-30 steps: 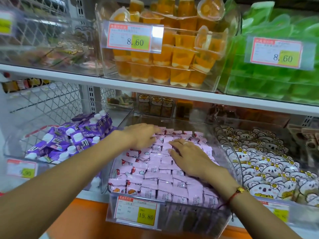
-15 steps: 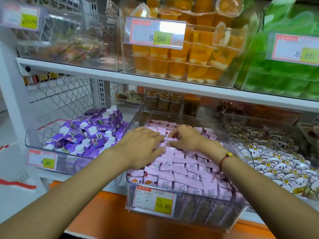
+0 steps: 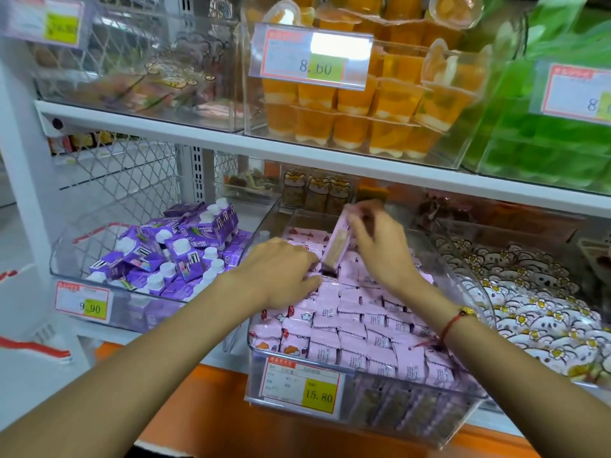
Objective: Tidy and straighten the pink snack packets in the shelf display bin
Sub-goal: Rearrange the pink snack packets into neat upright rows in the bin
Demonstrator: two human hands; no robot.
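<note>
We see the pink snack packets (image 3: 347, 328) packed in rows in the clear bin (image 3: 413, 411) on the lower shelf. Our left hand (image 3: 281, 276) rests flat on them, fingers relaxed; our right hand (image 3: 380, 249) pinches one lifted packet (image 3: 337, 246), tilted above the rest.

Snack packets (image 3: 350, 328) lie in rows in the bin (image 3: 363, 421) at lower centre of the frame. The left hand (image 3: 281, 276) rests on them at left; the right hand (image 3: 380, 249) holds one packet (image 3: 337, 246) tilted above them. A carton bin (image 3: 99, 259) stands left, a bin of bags (image 3: 529, 292) right, jelly cups (image 3: 363, 110) on the shelf above.
</note>
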